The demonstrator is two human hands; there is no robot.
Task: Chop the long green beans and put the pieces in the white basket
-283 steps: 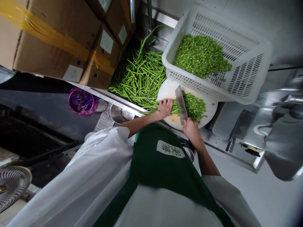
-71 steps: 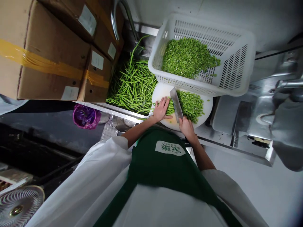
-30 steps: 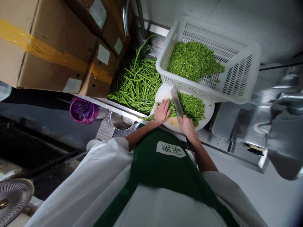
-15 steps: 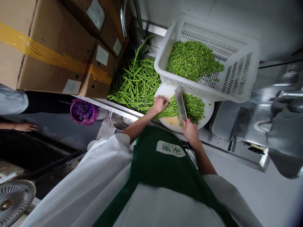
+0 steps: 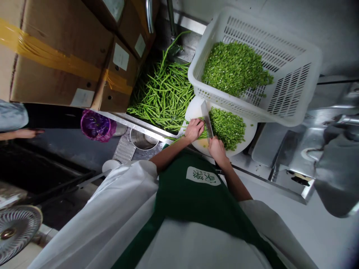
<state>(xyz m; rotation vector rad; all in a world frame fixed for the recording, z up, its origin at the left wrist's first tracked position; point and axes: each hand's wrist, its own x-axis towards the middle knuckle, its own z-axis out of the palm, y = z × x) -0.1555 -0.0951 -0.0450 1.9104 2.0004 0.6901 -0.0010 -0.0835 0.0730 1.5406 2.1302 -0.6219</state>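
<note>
By the left hand (image 5: 195,129), at the centre of the frame, long green beans (image 5: 203,135) are clamped under curled fingers on a round white board (image 5: 193,108). By the right hand (image 5: 217,147), a knife (image 5: 206,118) is gripped at the handle. At left, cardboard boxes (image 5: 56,81) are stacked; whole beans (image 5: 165,99) are heaped between boxes and board; chopped beans (image 5: 228,129) are piled right of the blade; more are held upper right in a white basket (image 5: 312,82).
</note>
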